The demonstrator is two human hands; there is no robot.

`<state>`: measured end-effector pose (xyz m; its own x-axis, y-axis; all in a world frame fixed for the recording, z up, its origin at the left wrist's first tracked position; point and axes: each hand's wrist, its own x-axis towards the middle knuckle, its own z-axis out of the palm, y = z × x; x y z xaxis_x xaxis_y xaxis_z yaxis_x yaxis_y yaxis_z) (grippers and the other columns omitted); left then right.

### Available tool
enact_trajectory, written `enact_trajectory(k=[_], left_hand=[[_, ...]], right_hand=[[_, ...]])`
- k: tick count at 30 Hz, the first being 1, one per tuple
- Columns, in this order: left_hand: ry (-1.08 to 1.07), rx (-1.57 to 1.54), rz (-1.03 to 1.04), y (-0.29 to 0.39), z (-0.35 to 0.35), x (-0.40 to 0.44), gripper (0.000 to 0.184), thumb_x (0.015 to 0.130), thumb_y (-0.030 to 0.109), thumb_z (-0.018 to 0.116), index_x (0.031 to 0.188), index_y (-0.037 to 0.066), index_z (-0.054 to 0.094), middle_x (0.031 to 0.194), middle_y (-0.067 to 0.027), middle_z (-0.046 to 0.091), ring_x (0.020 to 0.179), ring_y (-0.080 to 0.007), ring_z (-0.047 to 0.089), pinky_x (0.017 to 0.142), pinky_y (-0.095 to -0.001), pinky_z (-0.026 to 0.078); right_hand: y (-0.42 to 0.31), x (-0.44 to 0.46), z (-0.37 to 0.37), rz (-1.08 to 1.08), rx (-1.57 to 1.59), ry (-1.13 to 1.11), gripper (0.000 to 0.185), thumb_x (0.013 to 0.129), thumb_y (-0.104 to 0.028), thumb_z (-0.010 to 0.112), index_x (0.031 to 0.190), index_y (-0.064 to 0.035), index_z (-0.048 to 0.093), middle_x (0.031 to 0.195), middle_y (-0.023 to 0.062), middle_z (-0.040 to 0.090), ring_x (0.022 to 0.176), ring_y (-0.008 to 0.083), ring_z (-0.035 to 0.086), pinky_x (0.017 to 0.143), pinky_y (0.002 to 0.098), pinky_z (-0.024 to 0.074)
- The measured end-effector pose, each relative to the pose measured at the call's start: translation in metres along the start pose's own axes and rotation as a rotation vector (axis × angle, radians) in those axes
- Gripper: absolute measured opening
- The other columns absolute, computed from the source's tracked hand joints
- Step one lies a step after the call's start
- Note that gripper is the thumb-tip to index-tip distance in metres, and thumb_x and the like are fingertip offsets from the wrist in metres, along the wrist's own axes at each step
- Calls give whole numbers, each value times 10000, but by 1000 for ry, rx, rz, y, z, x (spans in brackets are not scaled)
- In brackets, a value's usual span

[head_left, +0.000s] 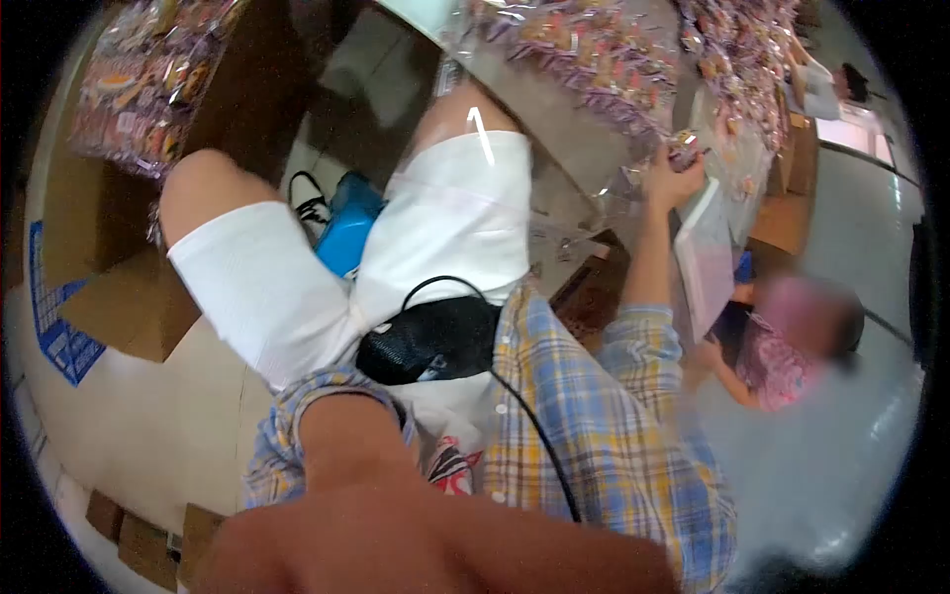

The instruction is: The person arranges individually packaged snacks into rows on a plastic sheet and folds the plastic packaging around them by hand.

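Observation:
At the upper right, my right hand [676, 181] is closed on a small shiny wrapped packet [684, 150]. It is beside a heap of similar packets [594, 64] on a table. Just below that hand is a white tray-like object [705, 262] with a pinkish inside. My left hand [396, 540] looms large and very close to the camera at the bottom. Its fingers run out of view or are smeared, so what it holds, if anything, is hidden.
An open cardboard box [129, 322] with a bag of packets [148, 89] is at the left, near a blue crate [59, 307]. A blue object [348, 223] lies between my legs. A black device [430, 340] with a cable rests on my lap. Another person [782, 361] is at the right.

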<state>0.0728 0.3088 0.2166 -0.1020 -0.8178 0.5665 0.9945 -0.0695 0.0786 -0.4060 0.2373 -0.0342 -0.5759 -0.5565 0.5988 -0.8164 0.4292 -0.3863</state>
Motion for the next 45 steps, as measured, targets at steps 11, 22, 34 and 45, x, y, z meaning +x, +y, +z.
enact_trajectory(k=[11, 22, 34, 45], left_hand=[[-61, 51, 15, 5, -10, 8, 394, 980, 524, 649, 1080, 144, 690, 1128, -187, 669, 904, -369, 684, 778, -435, 586], [-151, 161, 159, 31, -21, 18, 380, 959, 499, 727, 1177, 188, 726, 1191, -134, 703, 993, -375, 707, 874, -424, 626], [103, 1900, -246, -23, -209, 9, 948, 804, 198, 886, 1593, 45, 384, 1583, -185, 461, 1463, -305, 451, 1163, -426, 417], [-14, 1784, -468, -114, -227, 15, 949, 841, 6, 655, 1669, 66, 196, 1304, -319, 632, 1076, -491, 648, 936, -499, 530]], right_hand=[[0, -6, -4, 131, 270, 51, 838, 771, -353, 928, 1418, -3, 527, 1434, 253, 450, 1360, 422, 463, 1122, 485, 431], [14, -3, -37, 412, 908, 326, 642, 905, -69, 808, 1444, -43, 460, 1279, 123, 633, 1026, 207, 666, 841, 355, 584], [-98, -25, -154, 632, 1407, -126, 475, 982, -330, 661, 1345, -35, 581, 1199, 113, 679, 1006, 248, 692, 828, 403, 601], [-129, -66, -158, -65, 998, -734, 684, 800, -211, 858, 1374, -13, 543, 1314, 170, 612, 1153, 269, 630, 971, 421, 509]])
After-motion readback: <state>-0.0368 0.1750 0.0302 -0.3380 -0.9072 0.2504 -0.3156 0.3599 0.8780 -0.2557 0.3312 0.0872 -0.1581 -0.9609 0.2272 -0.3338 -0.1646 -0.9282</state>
